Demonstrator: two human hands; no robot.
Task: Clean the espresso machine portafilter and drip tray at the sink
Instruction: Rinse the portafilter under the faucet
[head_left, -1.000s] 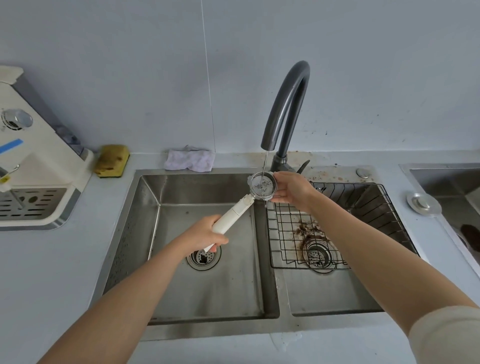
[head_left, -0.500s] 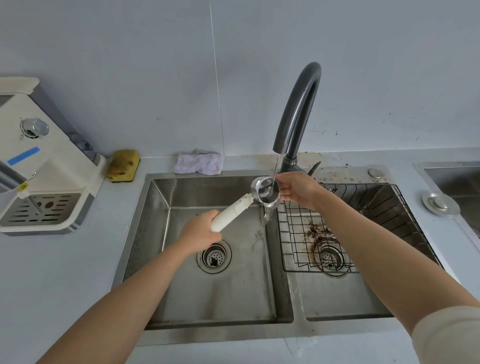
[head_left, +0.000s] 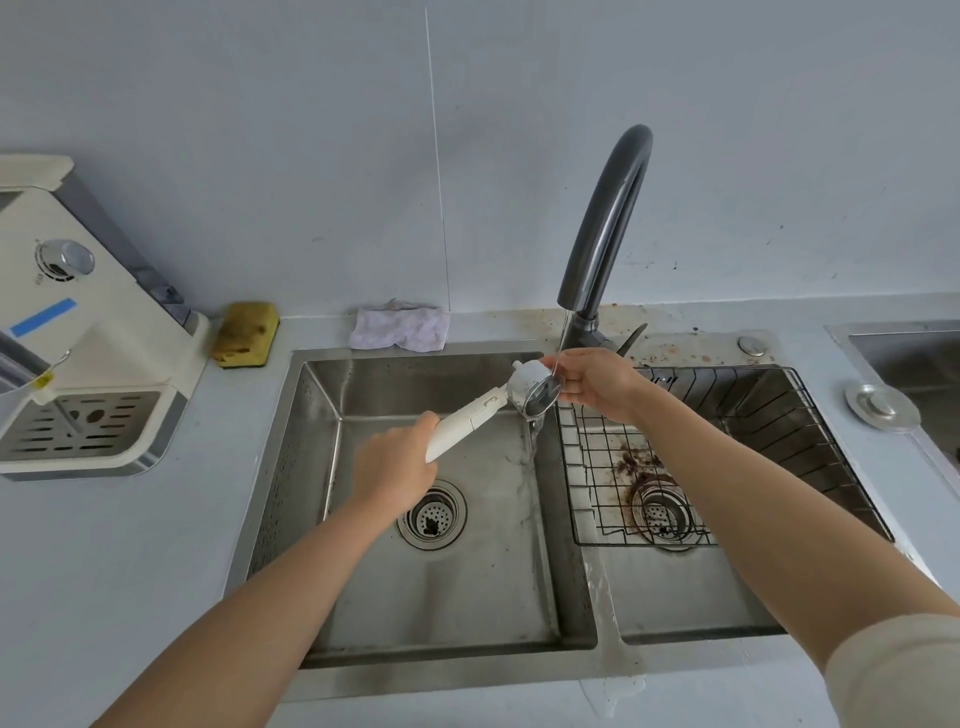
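The portafilter (head_left: 470, 418) is being rinsed under the tap (head_left: 605, 223), over the left basin (head_left: 467, 597). The left hand (head_left: 397, 470) is gripping its handle, the right hand (head_left: 597, 384) is holding its head. Next, I think, comes tipping it out; the drip tray (head_left: 78, 431), far left, is waiting.

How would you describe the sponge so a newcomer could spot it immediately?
Start at the double sink, then look along the counter behind its left basin's far left corner. The sponge lies there between the cream espresso machine and a crumpled pale cloth. It alone is a yellow, brown-stained block.
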